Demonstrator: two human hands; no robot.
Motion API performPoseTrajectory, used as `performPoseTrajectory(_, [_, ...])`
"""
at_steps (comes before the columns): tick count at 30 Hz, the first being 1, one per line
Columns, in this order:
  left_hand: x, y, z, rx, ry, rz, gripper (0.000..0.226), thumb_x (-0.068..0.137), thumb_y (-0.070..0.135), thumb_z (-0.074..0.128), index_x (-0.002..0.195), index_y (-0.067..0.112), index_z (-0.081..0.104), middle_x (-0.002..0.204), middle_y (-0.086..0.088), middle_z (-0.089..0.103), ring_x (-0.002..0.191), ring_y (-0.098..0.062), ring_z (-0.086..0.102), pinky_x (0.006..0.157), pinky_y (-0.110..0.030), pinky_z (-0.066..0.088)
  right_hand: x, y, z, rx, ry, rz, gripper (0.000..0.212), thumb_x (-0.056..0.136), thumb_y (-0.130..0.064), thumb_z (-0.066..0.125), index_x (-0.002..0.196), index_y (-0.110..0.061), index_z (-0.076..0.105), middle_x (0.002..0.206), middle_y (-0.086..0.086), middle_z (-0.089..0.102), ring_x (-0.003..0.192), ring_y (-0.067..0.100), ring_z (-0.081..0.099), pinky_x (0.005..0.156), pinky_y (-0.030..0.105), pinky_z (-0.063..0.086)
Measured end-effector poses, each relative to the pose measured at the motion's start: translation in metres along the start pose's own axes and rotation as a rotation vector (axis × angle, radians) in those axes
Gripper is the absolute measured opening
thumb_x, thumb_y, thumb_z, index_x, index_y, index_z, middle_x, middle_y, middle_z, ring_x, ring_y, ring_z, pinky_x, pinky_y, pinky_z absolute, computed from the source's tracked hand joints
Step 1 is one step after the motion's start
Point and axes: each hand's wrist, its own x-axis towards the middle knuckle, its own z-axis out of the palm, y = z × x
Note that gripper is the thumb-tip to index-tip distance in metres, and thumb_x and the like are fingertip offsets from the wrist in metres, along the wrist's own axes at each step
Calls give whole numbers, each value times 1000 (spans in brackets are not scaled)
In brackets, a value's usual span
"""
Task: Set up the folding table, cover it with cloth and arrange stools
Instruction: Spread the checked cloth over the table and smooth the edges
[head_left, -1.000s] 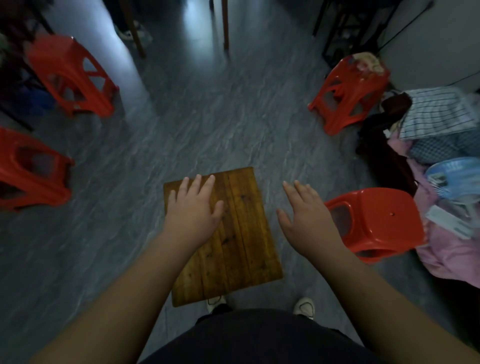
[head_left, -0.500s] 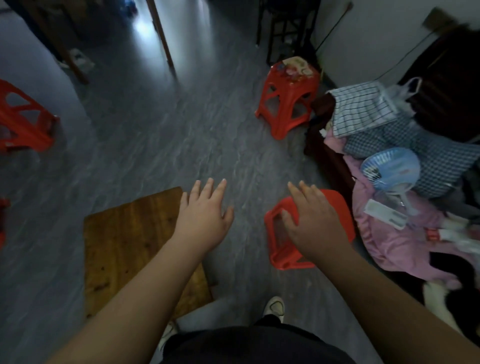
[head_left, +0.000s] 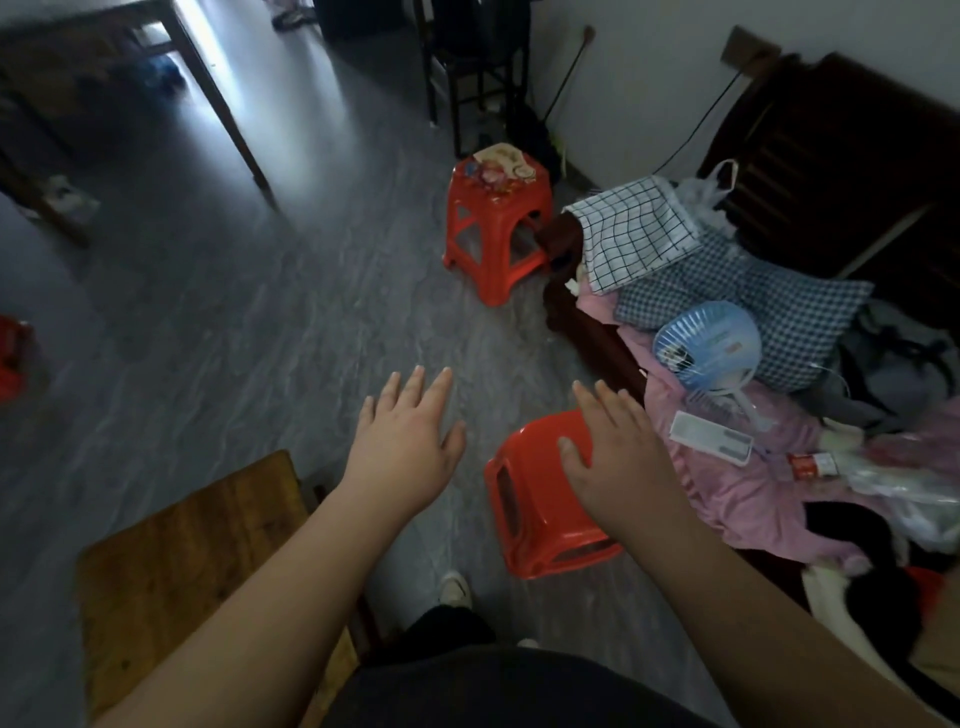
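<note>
I see my left hand (head_left: 402, 449) spread flat, holding nothing, over bare floor at centre frame. My right hand (head_left: 615, 449), fingers splayed, overlaps the red stool (head_left: 540, 519) at lower centre-right; contact I cannot tell. The wooden table (head_left: 176, 561) sits lower left.

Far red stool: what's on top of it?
The far red stool carries a small heap of colourful items covering most of its seat. They are too blurred to identify, and the seat beneath them is hidden.
</note>
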Motion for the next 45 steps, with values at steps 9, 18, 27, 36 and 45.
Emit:
performPoseTrajectory(9, [126, -46, -13, -34, -34, 54, 68, 99, 51, 36, 158, 32, 8, 167, -4, 11, 153, -27, 6, 123, -50, 11, 119, -28, 15, -42, -6, 46, 69, 98, -45, 46, 159, -29, 18, 166, 2, 19, 152, 21, 11, 123, 41, 13])
performPoseTrajectory(18, [310, -123, -72, -4, -104, 194, 69, 98, 48, 37, 158, 32, 7, 166, -5, 13, 153, -29, 9, 121, -50, 12, 284, -100, 17, -40, 74, 188, 68, 98, -43, 47, 159, -24, 23, 165, 5, 24, 152, 21, 14, 121, 34, 7])
performPoseTrajectory(27, [452, -88, -101, -65, -150, 341, 67, 98, 50, 38, 157, 33, 11, 166, -2, 14, 152, -28, 10, 121, -50, 15, 381, -86, 0, -80, 170, 308, 67, 94, -41, 56, 154, -18, 36, 157, 8, 39, 145, 24, 28, 116, 35, 17])
performPoseTrajectory(36, [629, -16, -95, -5, -176, 429, 68, 97, 54, 36, 157, 37, 7, 167, 1, 12, 153, -25, 8, 122, -48, 17, 511, 8, -6, -8, 179, 423, 69, 94, -42, 57, 155, -24, 30, 159, 5, 36, 147, 27, 27, 119, 44, 23])
performPoseTrajectory(45, [797, 83, -83, 9, -289, 454, 68, 99, 51, 40, 157, 36, 8, 167, -1, 13, 153, -26, 10, 122, -49, 18, 676, 110, -44, 34, 60, 436, 68, 97, -52, 34, 157, -24, 20, 164, 5, 24, 151, 26, 17, 118, 51, 28])
